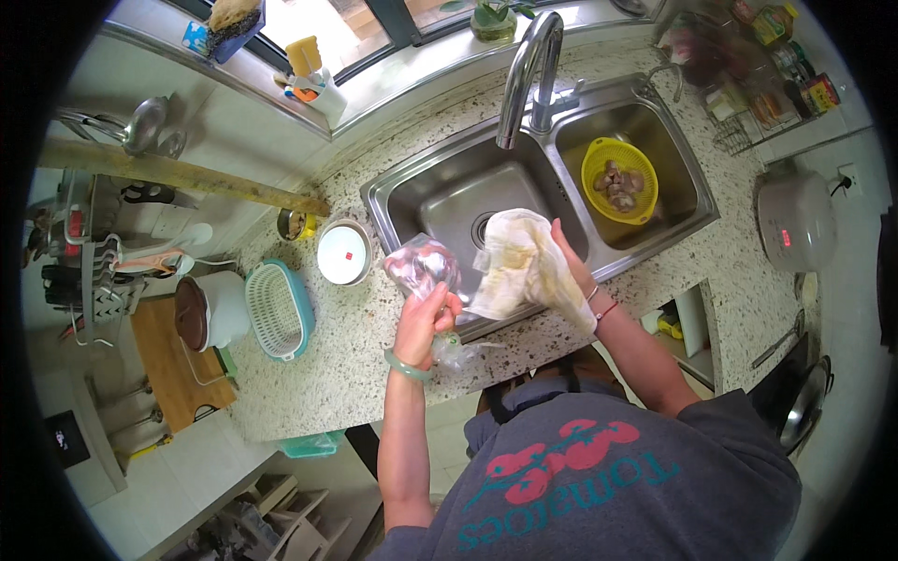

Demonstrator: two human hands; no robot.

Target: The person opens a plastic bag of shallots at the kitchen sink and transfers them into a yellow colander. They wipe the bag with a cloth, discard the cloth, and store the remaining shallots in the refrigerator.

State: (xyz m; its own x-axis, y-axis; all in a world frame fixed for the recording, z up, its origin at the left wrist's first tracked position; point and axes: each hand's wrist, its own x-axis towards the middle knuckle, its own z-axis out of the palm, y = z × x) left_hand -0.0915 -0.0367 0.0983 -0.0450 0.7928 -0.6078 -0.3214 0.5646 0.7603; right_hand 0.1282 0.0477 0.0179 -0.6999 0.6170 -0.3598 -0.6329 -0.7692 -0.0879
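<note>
A person in a dark grey shirt [622, 477] leaned over a kitchen sink [440, 183], seen from above. The left hand [426, 323], wearing a green bangle [407, 366], was closed around part of a clear plastic bag [419, 265] with pinkish contents (too blurred by glare to name). The right hand [572, 257] supported a stained, pale cloth [524, 266]; the cloth hid much of that hand, so I could not tell how tightly its fingers gripped. The bag and cloth hung side by side above the near edge of the left basin.

The step in hand appeared to be handling the bag and cloth at the sink; the next move probably called for a firm hold on the slippery plastic.

In the right basin sat a yellow colander [591, 178] of brownish-pink pieces [619, 187]. On the speckled counter [351, 374], to the left, stood a round white container [343, 254] and a teal-rimmed basket [304, 318]. Beyond the sink rose a chrome tap [520, 79], then a windowsill with a potted plant [493, 21].
</note>
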